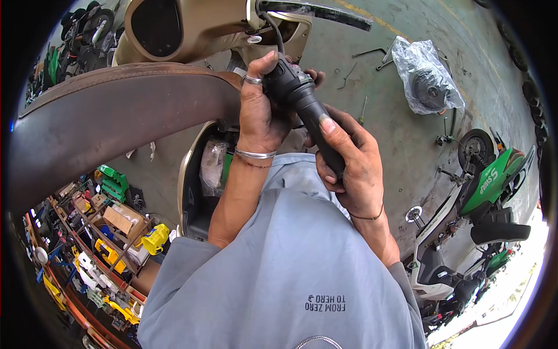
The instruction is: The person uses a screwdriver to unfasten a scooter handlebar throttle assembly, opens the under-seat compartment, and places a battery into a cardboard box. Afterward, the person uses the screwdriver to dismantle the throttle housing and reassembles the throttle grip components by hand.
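A black handlebar grip (pixel 314 113) with a switch housing (pixel 283 78) at its upper end lies slantwise between my hands. My left hand (pixel 260 104), with a ring and a metal bracelet, is closed around the housing end, its thumb along the side. My right hand (pixel 357 157) wraps around the lower part of the rubber grip, thumb pressed on top. From the housing a black cable (pixel 273 29) runs up to the gold scooter body (pixel 203 35). Some fingers of both hands are hidden behind the grip.
A raised brown scooter seat (pixel 128 110) is close on the left, above an open storage well (pixel 195 198). On the floor lie a plastic-wrapped wheel (pixel 429 87), wrenches (pixel 385 57) and a screwdriver (pixel 364 109). A green-and-white scooter (pixel 488 186) stands right; parts shelves (pixel 104 232) fill the lower left.
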### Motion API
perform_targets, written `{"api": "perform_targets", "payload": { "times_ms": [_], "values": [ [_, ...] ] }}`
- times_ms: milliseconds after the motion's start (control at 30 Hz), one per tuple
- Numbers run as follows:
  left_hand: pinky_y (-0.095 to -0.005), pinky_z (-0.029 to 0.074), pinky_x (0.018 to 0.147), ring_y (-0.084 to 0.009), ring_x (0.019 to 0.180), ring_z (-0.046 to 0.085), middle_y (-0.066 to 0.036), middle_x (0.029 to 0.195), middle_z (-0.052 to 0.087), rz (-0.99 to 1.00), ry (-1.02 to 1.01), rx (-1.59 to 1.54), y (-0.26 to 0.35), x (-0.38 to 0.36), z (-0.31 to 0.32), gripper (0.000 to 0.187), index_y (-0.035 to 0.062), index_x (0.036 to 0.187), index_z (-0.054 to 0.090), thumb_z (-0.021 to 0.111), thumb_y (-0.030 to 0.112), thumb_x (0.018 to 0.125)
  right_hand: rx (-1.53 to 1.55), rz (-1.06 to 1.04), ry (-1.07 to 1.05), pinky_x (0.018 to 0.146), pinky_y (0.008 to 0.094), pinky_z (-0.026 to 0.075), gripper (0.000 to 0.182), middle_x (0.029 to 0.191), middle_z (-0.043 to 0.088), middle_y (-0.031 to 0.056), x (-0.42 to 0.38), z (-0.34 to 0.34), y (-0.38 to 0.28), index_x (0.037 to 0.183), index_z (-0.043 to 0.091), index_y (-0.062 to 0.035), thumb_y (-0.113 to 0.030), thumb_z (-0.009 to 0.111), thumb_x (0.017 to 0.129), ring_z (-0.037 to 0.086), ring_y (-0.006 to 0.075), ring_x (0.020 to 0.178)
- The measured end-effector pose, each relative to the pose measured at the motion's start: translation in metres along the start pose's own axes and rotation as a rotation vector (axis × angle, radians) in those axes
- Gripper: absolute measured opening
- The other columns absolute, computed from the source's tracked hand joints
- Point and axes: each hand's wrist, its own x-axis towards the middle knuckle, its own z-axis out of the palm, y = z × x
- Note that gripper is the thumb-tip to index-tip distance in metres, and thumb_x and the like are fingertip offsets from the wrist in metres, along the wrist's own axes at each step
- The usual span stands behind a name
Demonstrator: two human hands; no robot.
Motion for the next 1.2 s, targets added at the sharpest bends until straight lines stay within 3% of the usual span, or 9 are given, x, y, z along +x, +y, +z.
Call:
{"api": "perform_targets", "payload": {
  "times_ms": [267, 433, 600, 767, 867, 967, 1067, 1167, 1200],
  "values": [
    [-0.0457, 0.057, 0.091, -0.03, 0.09, 0.068, -0.01, 0.084, 0.063, 0.0, -0.023, -0.018, 0.0, 0.001, -0.002, 0.031, 0.0055, 0.091, 0.061, 0.069, 0.035, 0.087, -0.241, -0.157, 0.077, 0.046, 0.0212, 0.037, 0.05, 0.083, 0.064, 0.0059, -0.002, 0.004, 0.01, 0.131, 0.057, 0.0041, -0.026, 0.071, 0.094, 0.049, 0.0045, 0.053],
    [-0.0459, 0.057, 0.091, -0.0288, 0.088, 0.069, -0.01, 0.084, 0.063, 0.015, -0.001, 0.016, 0.0, 0.002, -0.002, 0.029, 0.0062, 0.091, 0.061, 0.07, 0.034, 0.087, -0.441, -0.252, 0.117, 0.065, 0.0271, 0.051, 0.048, 0.093, 0.07, 0.0119, 0.001, -0.002, 0.019, 0.129, 0.058, 0.005, -0.023, 0.071, 0.093, 0.064, 0.0144, 0.071],
    [-0.0447, 0.058, 0.09, -0.0281, 0.087, 0.069, -0.01, 0.084, 0.063, 0.003, 0.018, 0.072, 0.001, 0.0, 0.001, 0.031, 0.0063, 0.092, 0.06, 0.071, 0.034, 0.086, -0.619, -0.42, 0.162, 0.079, 0.0323, 0.055, 0.046, 0.103, 0.072, 0.0203, 0.0, 0.001, 0.022, 0.128, 0.058, 0.0057, -0.018, 0.071, 0.092, 0.071, 0.0229, 0.089],
    [-0.0438, 0.059, 0.088, -0.028, 0.087, 0.069, -0.01, 0.085, 0.063, 0.008, 0.038, 0.077, 0.001, 0.001, 0.0, 0.032, 0.0067, 0.092, 0.059, 0.072, 0.035, 0.085, -0.686, -0.544, 0.169, 0.078, 0.0337, 0.055, 0.044, 0.102, 0.071, 0.0229, 0.002, 0.001, 0.027, 0.127, 0.059, 0.0053, -0.017, 0.071, 0.091, 0.072, 0.0244, 0.088],
    [-0.0439, 0.059, 0.087, -0.0286, 0.086, 0.069, -0.01, 0.085, 0.062, 0.028, 0.048, 0.094, 0.0, 0.002, -0.002, 0.032, 0.0065, 0.092, 0.059, 0.071, 0.035, 0.086, -0.633, -0.449, 0.153, 0.07, 0.031, 0.054, 0.044, 0.096, 0.071, 0.0188, 0.002, 0.001, 0.024, 0.128, 0.058, 0.0061, -0.019, 0.07, 0.093, 0.07, 0.0199, 0.077],
    [-0.0448, 0.059, 0.088, -0.0287, 0.087, 0.068, -0.01, 0.084, 0.062, -0.001, 0.028, 0.071, 0.001, -0.001, 0.0, 0.031, 0.0065, 0.092, 0.059, 0.07, 0.034, 0.086, -0.382, -0.188, 0.082, 0.054, 0.0257, 0.048, 0.047, 0.087, 0.068, 0.0129, -0.001, -0.001, 0.014, 0.13, 0.055, 0.0063, -0.022, 0.068, 0.095, 0.06, 0.0121, 0.06],
    [-0.0464, 0.058, 0.091, -0.0284, 0.088, 0.068, -0.009, 0.084, 0.063, -0.002, -0.005, -0.031, 0.0, -0.001, -0.003, 0.029, 0.0072, 0.092, 0.06, 0.069, 0.034, 0.087, -0.122, -0.083, 0.025, 0.042, 0.0223, 0.035, 0.05, 0.083, 0.065, 0.0087, -0.003, 0.003, 0.007, 0.134, 0.052, 0.0052, -0.026, 0.065, 0.098, 0.048, 0.006, 0.05],
    [-0.049, 0.043, 0.111, -0.0284, 0.087, 0.066, -0.015, 0.083, 0.068, -0.009, -0.056, -0.156, 0.0, -0.002, -0.007, 0.025, 0.0047, 0.092, 0.065, 0.067, 0.03, 0.09, -0.009, -0.018, -0.006, 0.037, 0.0216, 0.03, 0.051, 0.084, 0.065, 0.0108, -0.001, 0.001, 0.009, 0.136, 0.05, 0.0048, -0.029, 0.063, 0.099, 0.047, 0.0061, 0.048],
    [-0.0484, 0.047, 0.106, -0.0282, 0.087, 0.067, -0.012, 0.083, 0.067, -0.005, -0.046, -0.144, 0.0, -0.002, -0.007, 0.026, 0.0056, 0.092, 0.064, 0.068, 0.031, 0.089, 0.028, -0.002, -0.021, 0.037, 0.0216, 0.03, 0.052, 0.085, 0.064, 0.0111, -0.001, 0.001, 0.009, 0.136, 0.05, 0.0051, -0.03, 0.062, 0.099, 0.047, 0.0061, 0.047]
  ]
}}
